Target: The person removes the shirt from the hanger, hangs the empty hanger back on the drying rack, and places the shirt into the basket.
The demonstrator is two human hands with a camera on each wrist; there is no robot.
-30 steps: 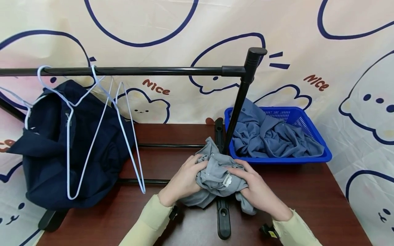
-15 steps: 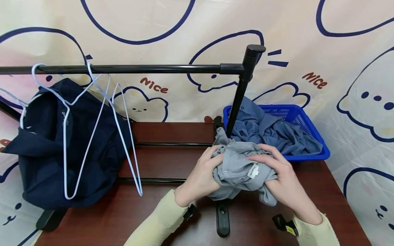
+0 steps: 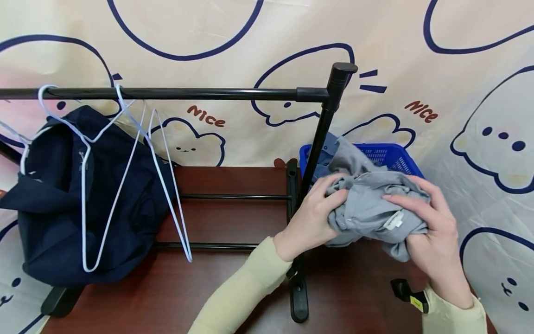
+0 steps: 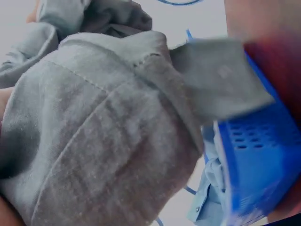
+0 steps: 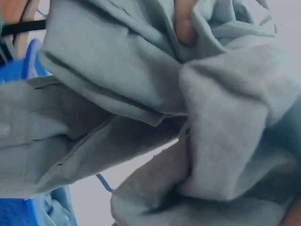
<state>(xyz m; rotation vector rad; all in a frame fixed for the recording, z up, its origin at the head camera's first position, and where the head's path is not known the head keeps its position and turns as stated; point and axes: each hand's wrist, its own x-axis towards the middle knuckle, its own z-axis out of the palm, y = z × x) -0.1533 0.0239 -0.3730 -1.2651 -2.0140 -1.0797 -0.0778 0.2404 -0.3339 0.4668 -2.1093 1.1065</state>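
Note:
Both hands hold a bunched light-grey shirt (image 3: 367, 204) with a small white label, up over the near side of a blue basket (image 3: 396, 160). My left hand (image 3: 310, 225) grips its left side, thumb on top. On the opposite side my right hand (image 3: 438, 236) pinches the folds beside the label. A loose flap of the shirt (image 4: 221, 80) sticks out toward the basket in the left wrist view; a fingertip (image 5: 185, 28) shows among the folds in the right wrist view. Blue-grey clothing (image 3: 327, 148) in the basket is mostly hidden behind the shirt.
A black rack rail (image 3: 208, 94) meets an upright post (image 3: 321, 134) just left of the basket. Light-blue hangers (image 3: 84, 208) hang from the rail at left, with a navy garment (image 3: 54, 246) there. The rack's foot (image 3: 298, 297) rests on the brown table (image 3: 200, 297).
Both hands have carried the grey shirt rightward and slightly away, from beside the rack post to over the basket's near side. The hangers and navy garment keep their places.

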